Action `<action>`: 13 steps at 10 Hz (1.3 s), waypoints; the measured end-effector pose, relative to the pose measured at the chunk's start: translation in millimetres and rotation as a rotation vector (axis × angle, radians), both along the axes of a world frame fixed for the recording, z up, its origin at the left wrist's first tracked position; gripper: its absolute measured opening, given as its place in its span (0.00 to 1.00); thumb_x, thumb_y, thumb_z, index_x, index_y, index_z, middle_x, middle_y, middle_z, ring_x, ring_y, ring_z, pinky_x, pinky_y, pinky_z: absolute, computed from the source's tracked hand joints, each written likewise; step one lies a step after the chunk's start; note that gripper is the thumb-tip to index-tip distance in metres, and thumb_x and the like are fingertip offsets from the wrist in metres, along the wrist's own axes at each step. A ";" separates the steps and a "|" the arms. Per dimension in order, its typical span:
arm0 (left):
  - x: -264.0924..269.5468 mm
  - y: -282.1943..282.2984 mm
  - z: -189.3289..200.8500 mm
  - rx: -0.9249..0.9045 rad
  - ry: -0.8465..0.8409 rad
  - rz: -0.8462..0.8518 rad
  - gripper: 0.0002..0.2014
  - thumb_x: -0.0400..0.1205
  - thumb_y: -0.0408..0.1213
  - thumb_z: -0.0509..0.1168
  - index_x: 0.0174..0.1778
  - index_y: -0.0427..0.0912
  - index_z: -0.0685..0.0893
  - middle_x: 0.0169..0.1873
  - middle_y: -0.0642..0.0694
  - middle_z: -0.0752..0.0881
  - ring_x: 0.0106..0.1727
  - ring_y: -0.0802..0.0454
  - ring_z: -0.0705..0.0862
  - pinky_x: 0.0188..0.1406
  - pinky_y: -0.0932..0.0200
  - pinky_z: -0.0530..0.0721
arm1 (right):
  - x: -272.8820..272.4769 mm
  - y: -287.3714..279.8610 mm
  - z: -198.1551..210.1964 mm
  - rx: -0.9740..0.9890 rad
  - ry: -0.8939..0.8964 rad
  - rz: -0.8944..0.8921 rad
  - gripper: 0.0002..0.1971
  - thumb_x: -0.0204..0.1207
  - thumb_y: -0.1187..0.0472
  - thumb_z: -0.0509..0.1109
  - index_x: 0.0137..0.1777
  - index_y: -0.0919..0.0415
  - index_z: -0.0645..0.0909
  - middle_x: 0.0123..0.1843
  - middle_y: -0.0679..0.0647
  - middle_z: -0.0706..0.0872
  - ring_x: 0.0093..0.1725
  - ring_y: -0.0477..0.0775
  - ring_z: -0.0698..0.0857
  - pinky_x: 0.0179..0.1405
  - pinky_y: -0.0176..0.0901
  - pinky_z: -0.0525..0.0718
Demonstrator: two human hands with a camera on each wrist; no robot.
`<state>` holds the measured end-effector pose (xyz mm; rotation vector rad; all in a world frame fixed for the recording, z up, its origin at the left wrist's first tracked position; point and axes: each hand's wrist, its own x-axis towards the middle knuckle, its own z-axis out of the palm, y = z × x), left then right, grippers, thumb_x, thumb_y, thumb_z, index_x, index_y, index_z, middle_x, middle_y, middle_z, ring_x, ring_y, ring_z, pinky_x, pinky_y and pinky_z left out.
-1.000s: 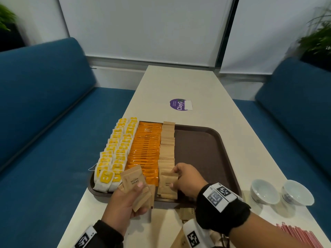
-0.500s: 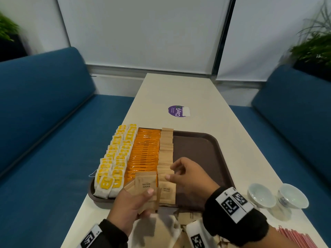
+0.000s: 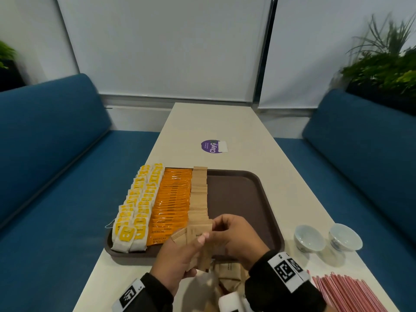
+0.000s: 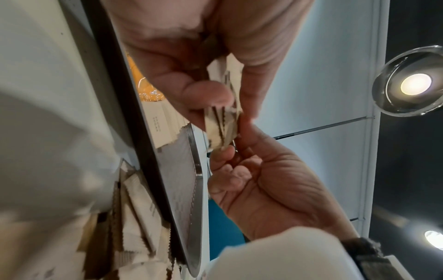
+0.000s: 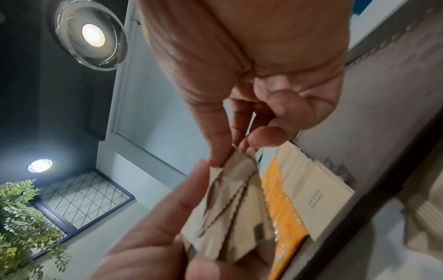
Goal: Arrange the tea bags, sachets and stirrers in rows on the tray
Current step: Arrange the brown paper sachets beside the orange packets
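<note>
From the head view, my left hand (image 3: 177, 258) grips a fanned bunch of brown sugar sachets (image 3: 194, 238) over the near edge of the brown tray (image 3: 243, 194), thumb pressed on top. My right hand (image 3: 234, 238) pinches the bunch's upper right edge with thumb and forefinger. On the tray lie rows of yellow-tagged tea bags (image 3: 137, 210), orange sachets (image 3: 172, 203) and a brown sachet row (image 3: 199, 192), touching side by side. More brown sachets (image 3: 228, 270) lie loose on the tabletop (image 3: 216, 124) under my wrists; red stirrers (image 3: 346, 293) lie at the near right, beside two white cups (image 3: 309, 237)

From the left wrist, my fingers are curled round the bunch (image 4: 223, 123), and my right fingertips (image 4: 223, 153) meet its end

From the right wrist, my thumb and forefinger pinch the top of the fanned bunch (image 5: 230, 208) resting in my left palm
</note>
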<state>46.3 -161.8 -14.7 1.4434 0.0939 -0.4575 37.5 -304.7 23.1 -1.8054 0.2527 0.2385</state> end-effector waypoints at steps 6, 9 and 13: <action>73.1 -11.2 7.0 -0.043 0.153 0.086 0.13 0.82 0.32 0.64 0.60 0.51 0.77 0.54 0.41 0.85 0.54 0.40 0.84 0.21 0.61 0.77 | 204.8 -74.7 -3.0 -0.419 -0.054 -0.240 0.08 0.75 0.72 0.69 0.43 0.60 0.74 0.48 0.62 0.84 0.33 0.53 0.80 0.31 0.40 0.79; 97.5 -17.4 7.2 -0.042 0.138 0.093 0.14 0.82 0.28 0.61 0.59 0.50 0.76 0.52 0.39 0.85 0.45 0.44 0.85 0.16 0.66 0.77 | 260.5 -77.4 -42.8 -0.525 0.085 -0.135 0.14 0.75 0.67 0.70 0.60 0.67 0.83 0.60 0.61 0.85 0.52 0.56 0.84 0.59 0.47 0.84; 97.2 -13.5 4.0 -0.061 0.072 0.028 0.13 0.82 0.28 0.61 0.54 0.52 0.77 0.50 0.41 0.86 0.46 0.43 0.87 0.18 0.66 0.79 | 245.9 -81.7 -34.6 -0.493 0.180 -0.083 0.12 0.73 0.69 0.70 0.34 0.56 0.72 0.33 0.51 0.82 0.34 0.46 0.80 0.23 0.30 0.82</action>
